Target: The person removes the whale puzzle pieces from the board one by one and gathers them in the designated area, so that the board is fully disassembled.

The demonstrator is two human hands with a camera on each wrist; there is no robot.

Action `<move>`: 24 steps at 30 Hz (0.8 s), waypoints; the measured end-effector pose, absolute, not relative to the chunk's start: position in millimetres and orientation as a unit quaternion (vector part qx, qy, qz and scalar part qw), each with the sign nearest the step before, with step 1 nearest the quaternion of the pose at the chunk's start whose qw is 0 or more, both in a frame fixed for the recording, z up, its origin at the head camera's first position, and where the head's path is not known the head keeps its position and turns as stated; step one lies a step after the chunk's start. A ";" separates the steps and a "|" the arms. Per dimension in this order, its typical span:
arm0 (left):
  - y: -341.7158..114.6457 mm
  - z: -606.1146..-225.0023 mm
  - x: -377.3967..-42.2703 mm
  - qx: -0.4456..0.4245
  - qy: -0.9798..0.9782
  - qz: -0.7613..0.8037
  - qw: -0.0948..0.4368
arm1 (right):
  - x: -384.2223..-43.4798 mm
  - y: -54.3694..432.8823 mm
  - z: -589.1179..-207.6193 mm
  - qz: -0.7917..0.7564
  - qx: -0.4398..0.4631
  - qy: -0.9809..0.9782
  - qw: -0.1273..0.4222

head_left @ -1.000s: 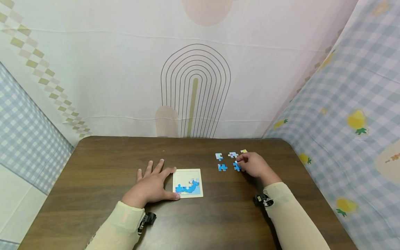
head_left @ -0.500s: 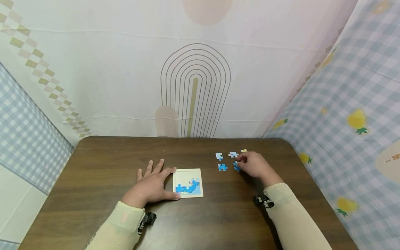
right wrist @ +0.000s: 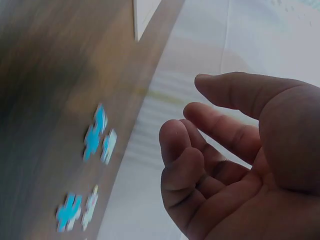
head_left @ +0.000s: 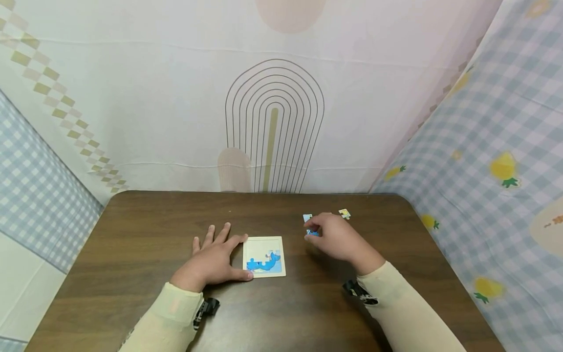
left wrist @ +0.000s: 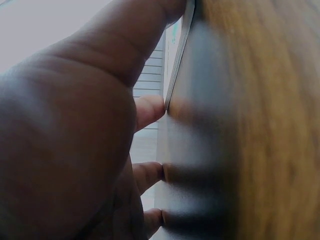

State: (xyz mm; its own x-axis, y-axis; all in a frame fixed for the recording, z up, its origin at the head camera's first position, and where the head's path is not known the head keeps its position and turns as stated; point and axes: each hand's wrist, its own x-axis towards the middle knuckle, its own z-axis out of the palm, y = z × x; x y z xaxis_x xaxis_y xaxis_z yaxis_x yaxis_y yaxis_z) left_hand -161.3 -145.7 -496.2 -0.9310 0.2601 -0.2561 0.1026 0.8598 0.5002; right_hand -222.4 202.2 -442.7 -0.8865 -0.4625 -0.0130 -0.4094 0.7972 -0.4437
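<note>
My left hand (head_left: 211, 266) lies spread on the table, its thumb and index finger at the left corners of a small cream puzzle tray (head_left: 261, 243). Joined pieces showing a blue whale (head_left: 264, 265) fill the tray's lower part. In the left wrist view the tray's edge (left wrist: 176, 75) meets the fingertips. My right hand (head_left: 340, 239) hovers over loose jigsaw pieces, thumb and fingers apart with nothing between them. The right wrist view shows two blue pieces (right wrist: 92, 137) and paler pieces (right wrist: 108, 146) on the table beyond the fingers. In the head view the hand hides some of them.
A yellow jigsaw piece (head_left: 345, 213) lies behind the right hand. The brown wooden table (head_left: 281, 313) ends at a white patterned cloth (head_left: 176, 117). Blue checked cloth (head_left: 462, 171) hangs along the right side.
My right hand has moved left from the right-hand blue piece to above the left-hand pieces, uncovering the yellow piece. My left hand and the tray have stayed put.
</note>
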 end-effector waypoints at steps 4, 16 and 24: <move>-145.7 -495.7 -161.1 0.095 0.951 0.246 0.159 | -214.2 184.5 -442.8 -0.206 -0.252 0.943 0.066; -145.1 -496.6 -161.5 0.094 0.954 0.241 0.154 | -204.1 144.9 -461.0 -0.183 -0.302 0.932 0.086; -145.6 -497.3 -161.5 0.098 0.953 0.241 0.154 | -203.7 129.7 -468.6 -0.141 -0.316 0.931 0.116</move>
